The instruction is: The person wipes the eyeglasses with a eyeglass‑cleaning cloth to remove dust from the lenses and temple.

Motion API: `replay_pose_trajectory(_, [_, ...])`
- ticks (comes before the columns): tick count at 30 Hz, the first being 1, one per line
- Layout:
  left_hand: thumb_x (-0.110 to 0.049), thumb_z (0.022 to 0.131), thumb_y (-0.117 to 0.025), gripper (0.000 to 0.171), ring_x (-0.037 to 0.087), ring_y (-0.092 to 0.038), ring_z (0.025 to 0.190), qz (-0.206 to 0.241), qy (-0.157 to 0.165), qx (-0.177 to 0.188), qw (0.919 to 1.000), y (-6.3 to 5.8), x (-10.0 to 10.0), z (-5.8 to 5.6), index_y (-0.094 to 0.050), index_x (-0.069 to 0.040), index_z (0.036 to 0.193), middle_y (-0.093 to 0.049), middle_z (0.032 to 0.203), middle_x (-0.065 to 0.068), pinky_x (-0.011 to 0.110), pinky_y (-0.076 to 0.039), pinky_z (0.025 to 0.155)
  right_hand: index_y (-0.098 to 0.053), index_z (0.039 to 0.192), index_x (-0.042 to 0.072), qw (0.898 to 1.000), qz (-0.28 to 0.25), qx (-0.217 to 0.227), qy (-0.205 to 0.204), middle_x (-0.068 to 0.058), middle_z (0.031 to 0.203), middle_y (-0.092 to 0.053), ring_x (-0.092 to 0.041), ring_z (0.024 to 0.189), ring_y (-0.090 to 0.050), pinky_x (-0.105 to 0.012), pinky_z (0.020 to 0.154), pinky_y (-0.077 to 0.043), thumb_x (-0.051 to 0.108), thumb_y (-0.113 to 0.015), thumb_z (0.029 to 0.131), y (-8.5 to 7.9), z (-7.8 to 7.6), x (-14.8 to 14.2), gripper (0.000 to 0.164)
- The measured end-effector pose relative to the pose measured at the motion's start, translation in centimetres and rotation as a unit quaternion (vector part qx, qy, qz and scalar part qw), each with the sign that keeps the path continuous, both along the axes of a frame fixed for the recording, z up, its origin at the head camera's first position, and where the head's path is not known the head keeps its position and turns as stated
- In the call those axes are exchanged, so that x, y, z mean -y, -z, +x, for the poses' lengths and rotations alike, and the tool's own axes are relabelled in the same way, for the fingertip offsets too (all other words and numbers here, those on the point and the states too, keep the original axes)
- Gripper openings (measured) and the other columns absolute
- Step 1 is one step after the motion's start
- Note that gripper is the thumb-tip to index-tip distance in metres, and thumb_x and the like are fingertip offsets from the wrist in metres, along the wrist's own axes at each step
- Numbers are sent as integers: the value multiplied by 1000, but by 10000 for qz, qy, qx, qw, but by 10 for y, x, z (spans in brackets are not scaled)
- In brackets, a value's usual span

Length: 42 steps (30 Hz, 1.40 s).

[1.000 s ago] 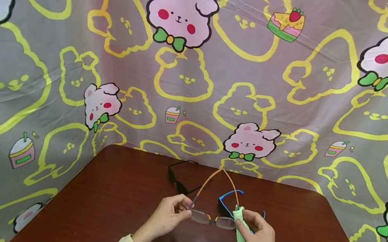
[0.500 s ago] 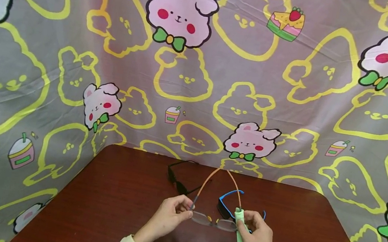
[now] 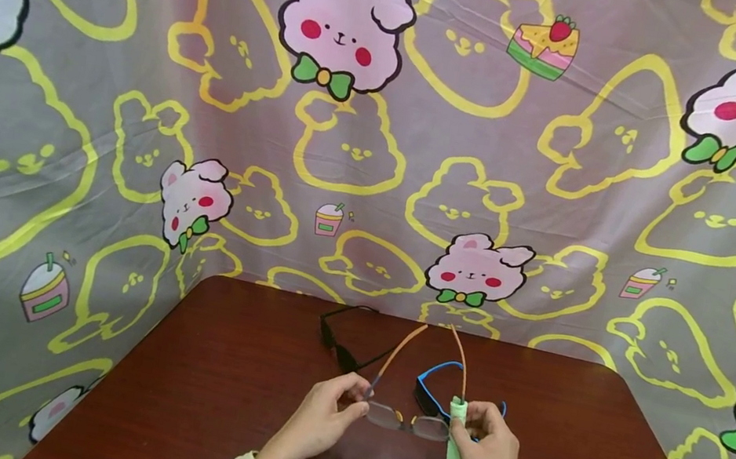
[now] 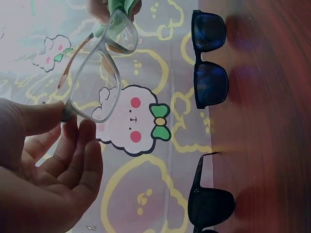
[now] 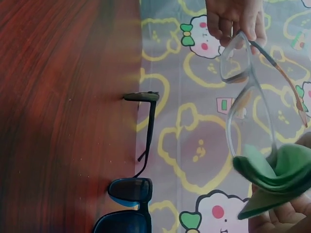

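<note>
Eyeglasses (image 3: 407,427) are held from both ends, seemingly for steadiness: left hand (image 3: 322,413) fingers pinch the nine-o'clock corner; right hand (image 3: 492,448) fingers pinch green cloth (image 3: 454,458) around the three-o'clock end.

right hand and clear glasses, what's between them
A green cloth: the right hand holds it against one end of the clear glasses. The right wrist view shows this best.
</note>
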State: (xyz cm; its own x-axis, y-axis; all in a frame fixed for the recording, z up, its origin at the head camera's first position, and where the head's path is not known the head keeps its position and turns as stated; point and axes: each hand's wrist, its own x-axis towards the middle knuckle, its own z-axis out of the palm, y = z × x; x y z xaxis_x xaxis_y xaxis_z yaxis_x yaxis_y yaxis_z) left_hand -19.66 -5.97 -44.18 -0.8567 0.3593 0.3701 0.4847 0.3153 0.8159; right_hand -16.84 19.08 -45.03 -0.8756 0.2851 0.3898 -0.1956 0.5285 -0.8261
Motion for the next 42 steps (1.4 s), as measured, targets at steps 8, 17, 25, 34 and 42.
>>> replay_pose_trajectory(8, [-10, 89, -64, 12, 6, -57, 80, -173, -160, -488, 9985, 0, 0, 0, -62, -15, 100, -60, 85, -8, 24, -50, 69, -66, 89, 12, 9995, -20, 279, 158, 2, 81, -67, -7, 67, -62, -22, 62, -46, 7, -73, 77, -1, -1, -1, 15])
replay_pose_trajectory(17, [-10, 88, -66, 13, 7, -55, 79, -450, -519, -1005, 9926, 0, -1, 0, -64, -10, 101, -61, 90, -5, 22, -46, 64, -66, 83, 13, 9987, 445, -229, 95, 5, 74, -65, -5, 62, -61, -19, 58, -44, 5, -73, 78, 1, -1, 2, 11])
replay_pose_trajectory(25, [-8, 87, -66, 16, 6, -51, 71, -761, -594, -1149, 9887, 0, -2, 1, -63, -10, 102, -61, 87, -2, 21, -42, 60, -64, 79, 16, 9984, 492, -207, 181, 9, 68, -62, -4, 56, -56, -20, 54, -44, 6, -72, 77, 2, -4, 3, 13])
replay_pose_trajectory(34, [-6, 86, -67, 16, 2, -45, 62, -739, -457, -1156, 9895, 3, -3, 0, -63, -13, 99, -61, 85, -2, 19, -40, 57, -66, 80, 12, 9982, 348, -111, 483, 3, 73, -65, -3, 58, -56, -18, 56, -44, 7, -72, 77, 2, -8, 2, 9])
replay_pose_trajectory(42, [-7, 86, -67, 16, 1, -45, 60, -830, -463, -1089, 9895, 4, -2, 1, -63, -15, 99, -59, 84, -6, 20, -40, 57, -65, 80, 10, 9964, 409, -231, 699, 2, 73, -65, -3, 57, -56, -16, 54, -43, 8, -72, 76, -2, -12, -1, 8])
